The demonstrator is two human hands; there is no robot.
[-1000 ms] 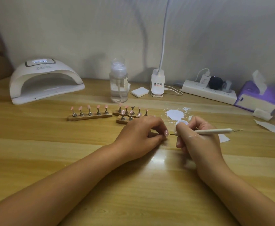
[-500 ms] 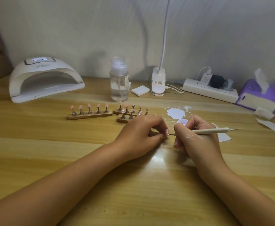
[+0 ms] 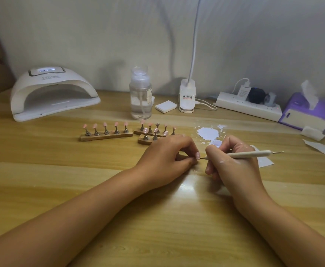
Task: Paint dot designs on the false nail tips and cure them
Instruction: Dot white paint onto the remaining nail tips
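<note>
Your left hand (image 3: 165, 160) curls its fingers and pinches a pink nail tip (image 3: 197, 155) with white dots on it. Your right hand (image 3: 231, 166) grips the thin white dotting pen (image 3: 250, 154). The pen's metal point sits right beside the nail tip, at 3 o'clock from it. A blob of white paint (image 3: 209, 133) lies on the table (image 3: 61, 170) at 1 o'clock from your hands. More pink tips stand on wooden holders (image 3: 107, 136) at 11 o'clock. The white curing lamp (image 3: 51, 93) sits farther off at 10 o'clock.
</note>
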